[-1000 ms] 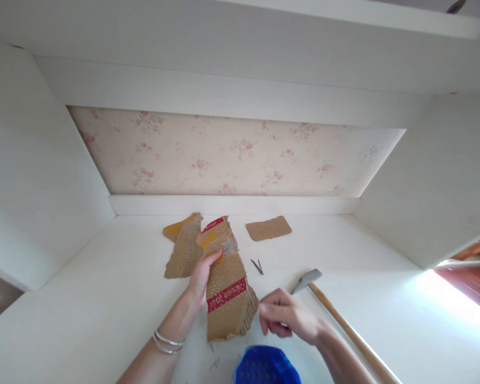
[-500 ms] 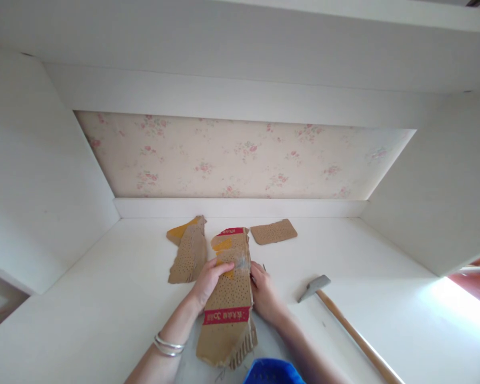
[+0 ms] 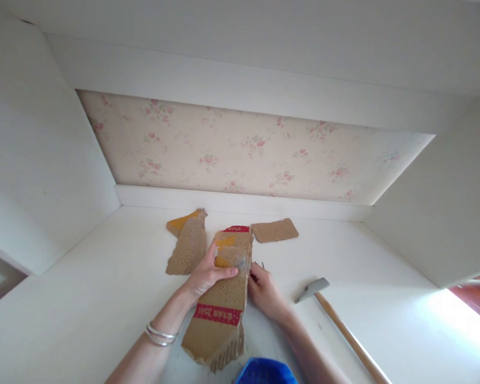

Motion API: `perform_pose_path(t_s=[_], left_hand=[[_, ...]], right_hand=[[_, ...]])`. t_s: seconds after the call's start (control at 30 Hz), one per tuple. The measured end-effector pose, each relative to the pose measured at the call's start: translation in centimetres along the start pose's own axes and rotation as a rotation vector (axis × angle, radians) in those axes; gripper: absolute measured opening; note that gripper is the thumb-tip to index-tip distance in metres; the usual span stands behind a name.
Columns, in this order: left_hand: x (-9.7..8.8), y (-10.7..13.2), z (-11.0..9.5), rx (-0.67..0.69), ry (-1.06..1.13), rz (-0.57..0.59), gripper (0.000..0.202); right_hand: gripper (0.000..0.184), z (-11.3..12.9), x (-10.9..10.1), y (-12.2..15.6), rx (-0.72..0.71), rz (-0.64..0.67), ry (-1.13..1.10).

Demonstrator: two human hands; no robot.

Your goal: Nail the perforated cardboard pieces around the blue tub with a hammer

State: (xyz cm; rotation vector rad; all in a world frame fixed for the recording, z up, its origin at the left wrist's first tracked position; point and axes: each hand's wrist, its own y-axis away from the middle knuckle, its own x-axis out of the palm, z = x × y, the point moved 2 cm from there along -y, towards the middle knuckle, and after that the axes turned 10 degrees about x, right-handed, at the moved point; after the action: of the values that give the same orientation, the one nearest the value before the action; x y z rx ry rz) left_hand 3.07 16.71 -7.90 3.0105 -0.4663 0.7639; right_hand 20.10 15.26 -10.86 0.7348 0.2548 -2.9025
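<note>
A long strip of brown perforated cardboard (image 3: 220, 304) with red printed bands lies on the white desk (image 3: 84, 298). My left hand (image 3: 206, 274) rests on its upper half, fingers pressed flat across it, bracelets on the wrist. My right hand (image 3: 264, 288) sits at the strip's right edge, fingers curled down by small thin nails (image 3: 260, 264) on the desk; what the fingers pinch is hidden.
A second torn cardboard piece (image 3: 186, 242) lies left of the strip, a small rectangular piece (image 3: 274, 230) behind it. A hammer (image 3: 328, 309) with a wooden handle lies to the right. A blue container rim (image 3: 266, 372) shows at the bottom edge. Floral wallpaper backs the alcove.
My right hand moved from near the blue container up to the strip's right edge by the nails. The cardboard strip turned straighter and my left hand spread further across it.
</note>
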Motion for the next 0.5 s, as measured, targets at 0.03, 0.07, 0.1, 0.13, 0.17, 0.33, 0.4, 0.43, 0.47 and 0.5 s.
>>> perform_pose_path(t_s=[0.03, 0.07, 0.1, 0.13, 0.17, 0.33, 0.4, 0.43, 0.47, 0.5], left_hand=[[0.0, 0.0, 0.0, 0.021, -0.001, -0.020, 0.120], [0.0, 0.0, 0.0, 0.044, -0.003, -0.043, 0.129], [0.0, 0.1, 0.0, 0.064, -0.006, -0.062, 0.135], [0.0, 0.1, 0.1, 0.075, -0.014, -0.067, 0.137], [-0.1, 0.1, 0.1, 0.074, -0.035, -0.055, 0.134], [-1.0, 0.0, 0.1, -0.059, -0.288, 0.056, 0.073], [-1.3, -0.1, -0.1, -0.076, -0.335, 0.086, 0.062], [-1.4, -0.1, -0.1, -0.076, -0.348, 0.100, 0.061], [-1.4, -0.1, -0.2, -0.076, -0.360, 0.113, 0.061], [-1.4, -0.1, -0.3, -0.077, -0.372, 0.121, 0.061]], right_hand=[[0.020, 0.0, 0.0, 0.1, 0.011, -0.003, 0.001], [0.020, 0.0, 0.1, 0.2, 0.022, -0.006, -0.001], [0.020, 0.1, 0.1, 0.2, 0.031, -0.007, -0.005], [0.020, 0.2, 0.1, 0.3, 0.038, -0.004, -0.012], [0.020, 0.3, 0.1, 0.3, 0.043, 0.002, -0.020], [0.020, 0.8, 0.0, 0.2, 0.061, 0.077, -0.067], [0.022, 0.9, 0.0, 0.3, 0.073, 0.111, -0.077], [0.024, 0.9, 0.0, 0.4, 0.082, 0.124, -0.079], [0.027, 0.8, -0.1, 0.5, 0.092, 0.133, -0.081], [0.029, 0.8, -0.1, 0.6, 0.103, 0.140, -0.082]])
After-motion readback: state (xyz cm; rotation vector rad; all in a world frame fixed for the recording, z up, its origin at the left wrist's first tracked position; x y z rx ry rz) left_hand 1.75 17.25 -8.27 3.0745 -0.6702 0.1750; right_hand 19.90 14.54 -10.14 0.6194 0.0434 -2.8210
